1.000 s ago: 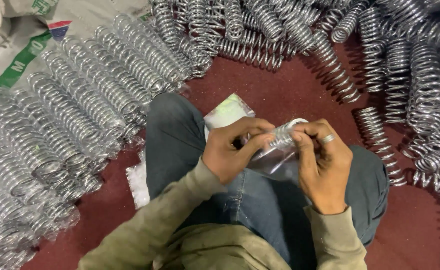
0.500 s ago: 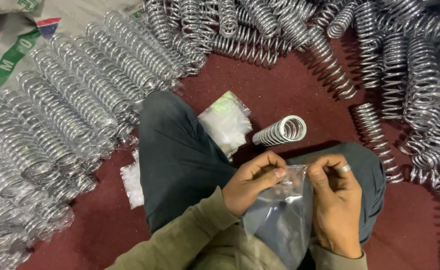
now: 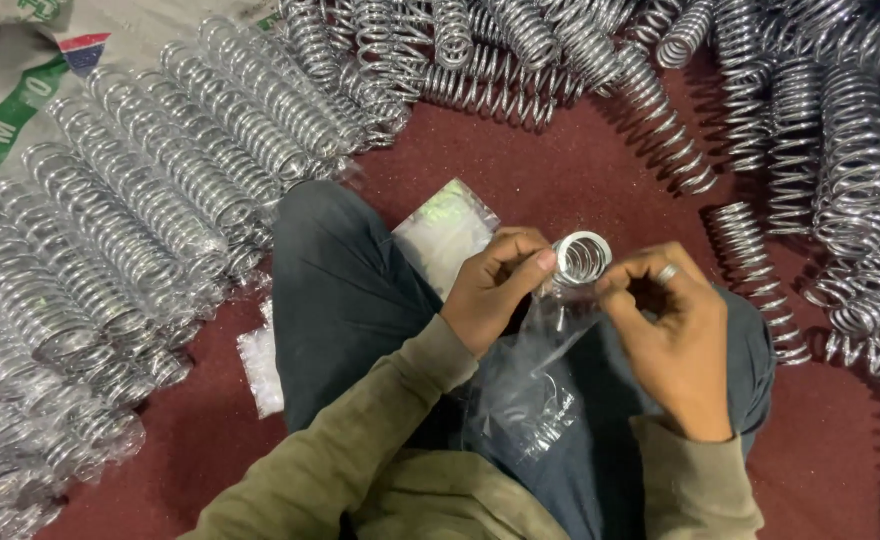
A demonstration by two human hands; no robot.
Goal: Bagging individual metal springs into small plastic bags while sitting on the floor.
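Two hands are pinched on one clear plastic bag above the lap: the left hand is closed on its left edge, the right hand on its right edge. One metal spring is seen between them at the bag's mouth. Bagged springs are laid in rows at the left on the red floor; loose springs are heaped far right.

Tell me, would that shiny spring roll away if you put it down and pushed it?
Probably yes: the spring is a round metal coil, so it would likely roll sideways on the flat red floor. It looks stiff, not floppy. The clear bag that both hands pinch around it is thin and crinkly, perhaps slippery.
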